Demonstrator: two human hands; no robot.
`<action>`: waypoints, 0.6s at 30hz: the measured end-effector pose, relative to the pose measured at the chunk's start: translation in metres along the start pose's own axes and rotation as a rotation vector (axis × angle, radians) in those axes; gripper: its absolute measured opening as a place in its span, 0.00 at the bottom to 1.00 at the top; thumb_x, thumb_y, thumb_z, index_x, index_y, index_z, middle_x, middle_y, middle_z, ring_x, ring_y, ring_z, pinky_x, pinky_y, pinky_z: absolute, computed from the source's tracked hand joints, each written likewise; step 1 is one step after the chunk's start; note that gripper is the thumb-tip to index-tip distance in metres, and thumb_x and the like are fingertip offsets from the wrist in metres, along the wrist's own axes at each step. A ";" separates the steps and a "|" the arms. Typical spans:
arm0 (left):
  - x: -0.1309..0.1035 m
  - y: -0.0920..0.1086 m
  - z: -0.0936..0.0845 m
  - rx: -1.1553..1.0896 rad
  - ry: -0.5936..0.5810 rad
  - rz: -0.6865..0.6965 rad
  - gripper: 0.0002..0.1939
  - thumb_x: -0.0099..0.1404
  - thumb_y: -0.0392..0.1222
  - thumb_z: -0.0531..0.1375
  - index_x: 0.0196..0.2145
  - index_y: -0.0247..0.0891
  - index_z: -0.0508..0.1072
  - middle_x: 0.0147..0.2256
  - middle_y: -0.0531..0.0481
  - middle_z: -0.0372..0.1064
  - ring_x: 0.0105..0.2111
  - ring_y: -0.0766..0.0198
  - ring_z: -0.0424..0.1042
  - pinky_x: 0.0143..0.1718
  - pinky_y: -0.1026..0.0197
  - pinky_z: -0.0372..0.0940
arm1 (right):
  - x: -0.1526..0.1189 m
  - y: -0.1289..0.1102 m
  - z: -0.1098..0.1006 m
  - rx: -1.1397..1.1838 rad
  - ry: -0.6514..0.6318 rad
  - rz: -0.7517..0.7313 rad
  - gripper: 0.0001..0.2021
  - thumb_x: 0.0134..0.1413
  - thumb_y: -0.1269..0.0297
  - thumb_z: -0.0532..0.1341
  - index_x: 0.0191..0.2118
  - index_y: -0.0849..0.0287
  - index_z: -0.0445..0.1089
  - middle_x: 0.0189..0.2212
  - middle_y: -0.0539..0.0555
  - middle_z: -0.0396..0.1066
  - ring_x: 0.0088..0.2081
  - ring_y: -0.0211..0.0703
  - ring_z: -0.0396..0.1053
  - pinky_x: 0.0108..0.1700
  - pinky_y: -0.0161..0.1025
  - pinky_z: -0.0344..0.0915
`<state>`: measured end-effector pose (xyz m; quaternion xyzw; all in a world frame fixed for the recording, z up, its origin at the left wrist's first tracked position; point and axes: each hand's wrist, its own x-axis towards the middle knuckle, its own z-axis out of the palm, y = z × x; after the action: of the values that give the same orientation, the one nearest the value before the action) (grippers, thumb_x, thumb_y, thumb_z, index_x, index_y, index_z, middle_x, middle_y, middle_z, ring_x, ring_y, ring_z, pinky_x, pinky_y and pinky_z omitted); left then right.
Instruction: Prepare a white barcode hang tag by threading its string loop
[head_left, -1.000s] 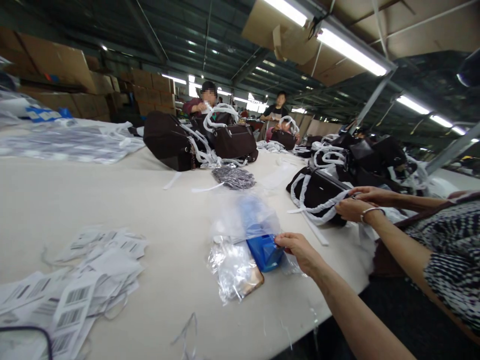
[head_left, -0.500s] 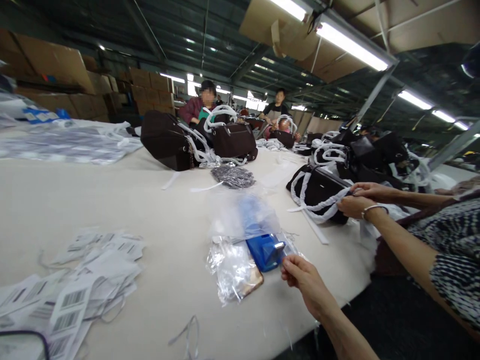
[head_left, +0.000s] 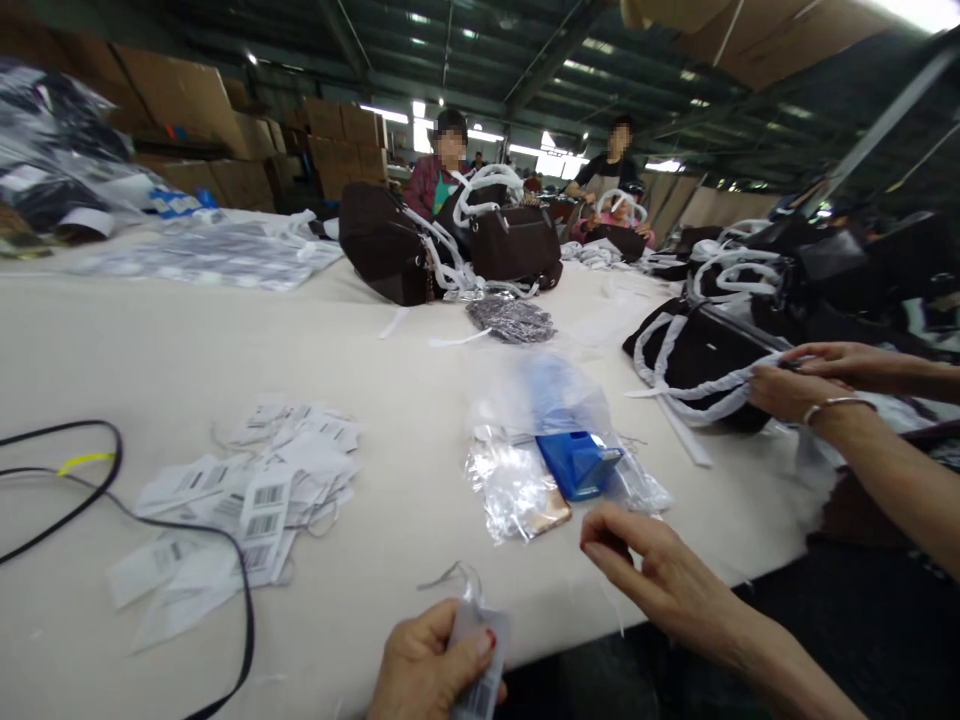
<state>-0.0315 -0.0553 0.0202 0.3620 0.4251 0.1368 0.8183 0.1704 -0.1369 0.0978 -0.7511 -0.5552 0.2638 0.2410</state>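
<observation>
My left hand (head_left: 439,660) is closed on a barcode tag (head_left: 480,650) with a thin string loop at its top, near the table's front edge. Thumb and fingers pinch its sides. My right hand (head_left: 637,565) hovers just in front of a blue tape dispenser (head_left: 577,465), apart from it. Its fingers are curled with the tips together; whatever they pinch is too small to make out. Clear plastic bags (head_left: 502,475) lie beside the dispenser, partly over a gold-coloured flat object (head_left: 551,515). A pile of white barcode tags (head_left: 266,500) is spread out on the left.
A black cord (head_left: 247,600) loops over the table's left side. At right, a co-worker's hands (head_left: 795,390) hold a dark handbag (head_left: 697,350) with wrapped handles. More dark handbags (head_left: 517,250) and a crumpled plastic bundle (head_left: 514,318) lie farther back. Other people work behind.
My right hand has drawn back from the blue tape dispenser. My left hand has come into view holding a barcode tag. The view has turned left, showing more of the black cord.
</observation>
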 end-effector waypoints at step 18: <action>-0.012 0.000 0.004 0.128 -0.075 0.000 0.22 0.37 0.56 0.67 0.20 0.34 0.69 0.13 0.55 0.62 0.16 0.66 0.63 0.18 0.66 0.53 | 0.027 -0.062 0.024 -0.449 -0.512 -0.419 0.05 0.49 0.69 0.54 0.25 0.60 0.65 0.24 0.51 0.69 0.28 0.37 0.64 0.31 0.33 0.55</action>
<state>-0.0354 -0.0632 0.0288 0.4184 0.4019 0.0957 0.8088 0.1177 -0.0928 0.1173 -0.5655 -0.7823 0.2597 -0.0269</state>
